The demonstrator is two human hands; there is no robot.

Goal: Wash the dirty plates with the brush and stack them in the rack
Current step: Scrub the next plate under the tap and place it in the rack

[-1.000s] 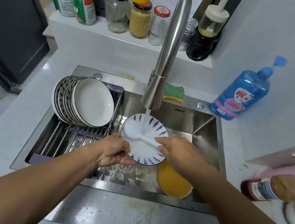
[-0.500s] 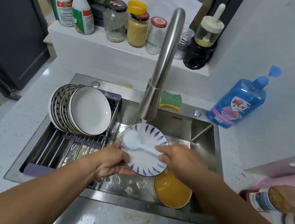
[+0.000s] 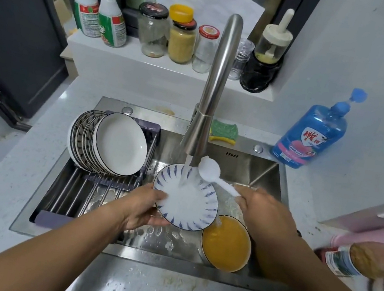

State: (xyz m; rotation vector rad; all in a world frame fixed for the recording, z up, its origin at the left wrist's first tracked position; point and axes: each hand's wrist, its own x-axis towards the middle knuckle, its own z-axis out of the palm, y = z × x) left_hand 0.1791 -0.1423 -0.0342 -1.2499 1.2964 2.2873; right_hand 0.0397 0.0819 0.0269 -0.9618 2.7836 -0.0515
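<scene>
A blue-patterned plate (image 3: 186, 199) is held by its left rim in the left hand (image 3: 146, 208) under the tap's (image 3: 212, 90) stream. The brush (image 3: 216, 175) handle is pinched by the right hand (image 3: 266, 212). Washed plates (image 3: 112, 142) are stacked in the rack (image 3: 80, 190) at left.

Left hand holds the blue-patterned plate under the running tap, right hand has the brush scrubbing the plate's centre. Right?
Not quite. In the head view the brush is lifted off the plate, its head up by the faucet beyond the plate's far rim, not scrubbing the centre. The rest stands: left hand holds the plate under the running water, right hand holds the brush.
</scene>
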